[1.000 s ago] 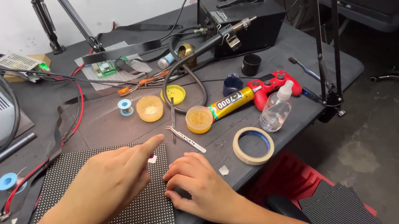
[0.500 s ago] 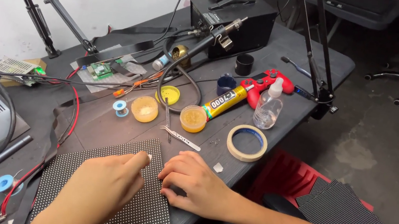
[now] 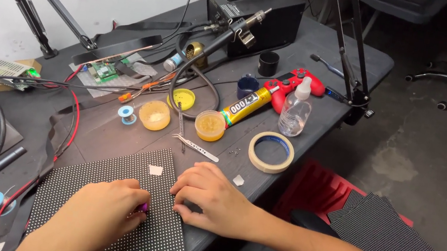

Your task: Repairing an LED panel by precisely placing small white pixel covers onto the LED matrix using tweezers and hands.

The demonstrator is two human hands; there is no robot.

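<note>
Resting on a black dotted LED matrix panel [image 3: 102, 225] at the near edge of the dark counter [image 3: 329, 47], both hands work close together. Left hand [image 3: 97, 222], fingers curled, pinches a small purple object [image 3: 144, 207] against the panel. Right hand [image 3: 212, 197], at its 3 o'clock, lies with fingers bent, fingertips touching the panel edge; it grips nothing. At 12 o'clock from the right hand lie steel tweezers [image 3: 196, 147]; at 2 o'clock, a beige masking tape roll [image 3: 271, 151].
</note>
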